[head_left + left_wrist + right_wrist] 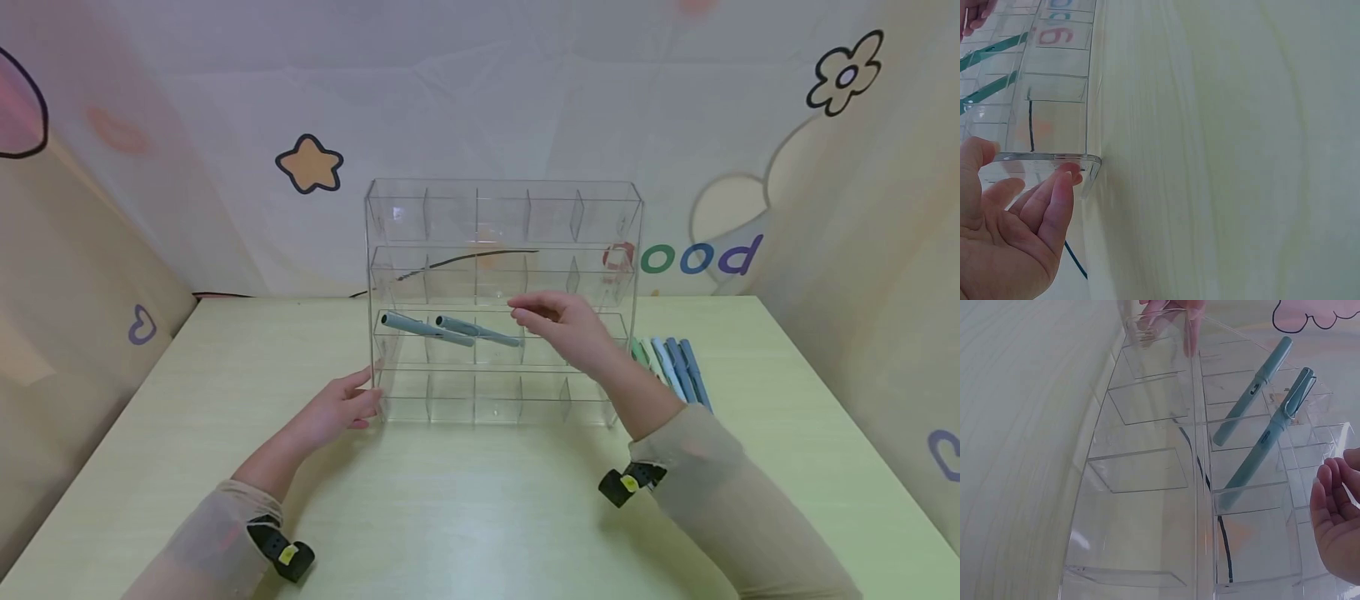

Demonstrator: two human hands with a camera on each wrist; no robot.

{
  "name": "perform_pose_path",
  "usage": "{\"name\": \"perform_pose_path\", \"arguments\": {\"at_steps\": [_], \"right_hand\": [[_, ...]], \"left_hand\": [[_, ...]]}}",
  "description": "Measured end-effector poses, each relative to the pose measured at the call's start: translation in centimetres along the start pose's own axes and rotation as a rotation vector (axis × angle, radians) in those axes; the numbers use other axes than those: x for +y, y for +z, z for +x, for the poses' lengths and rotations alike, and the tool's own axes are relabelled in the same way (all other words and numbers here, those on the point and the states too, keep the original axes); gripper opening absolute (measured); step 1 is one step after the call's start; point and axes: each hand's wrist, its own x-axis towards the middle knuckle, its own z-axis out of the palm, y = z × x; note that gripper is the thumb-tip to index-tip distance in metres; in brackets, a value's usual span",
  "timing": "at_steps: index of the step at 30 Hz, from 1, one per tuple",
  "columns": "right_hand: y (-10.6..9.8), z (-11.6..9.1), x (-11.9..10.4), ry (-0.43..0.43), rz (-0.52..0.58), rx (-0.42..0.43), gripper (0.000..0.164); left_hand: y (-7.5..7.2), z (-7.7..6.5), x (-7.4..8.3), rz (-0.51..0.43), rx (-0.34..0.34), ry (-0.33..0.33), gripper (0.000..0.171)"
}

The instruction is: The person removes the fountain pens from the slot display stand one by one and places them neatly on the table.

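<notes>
A clear acrylic rack (498, 410) with several divided tiers stands upright on the table. Two teal pens, a left one (427, 328) and a right one (477, 331), lie slanted in its third tier from the top, caps toward the upper left in the head view. My left hand (337, 410) holds the rack's lower left side, thumb at the edge and fingers curled by the side panel (1041, 167). In front of the third tier, right of the pens, my right hand (573, 333) hovers with fingers loosely bent and nothing between them.
Several pens in green, pale and blue shades, among them a dark blue pen (696, 371), lie side by side on the table (480, 508), right of the rack. Behind it hangs a printed cloth (480, 100); more cloth walls close off both sides.
</notes>
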Motion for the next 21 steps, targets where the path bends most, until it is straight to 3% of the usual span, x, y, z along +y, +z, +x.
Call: {"name": "perform_pose_path", "arguments": {"at_steps": [12, 21], "right_hand": [[1.7, 1.9, 0.1, -0.072, 0.012, -0.038, 0.030], [2.5, 2.4, 0.1, -0.145, -0.077, -0.151, 0.029]], "left_hand": [[0.3, 0.1, -0.1, -0.007, 0.000, -0.006, 0.058], [0.1, 0.0, 0.0, 0.028, 0.005, -0.024, 0.059]]}}
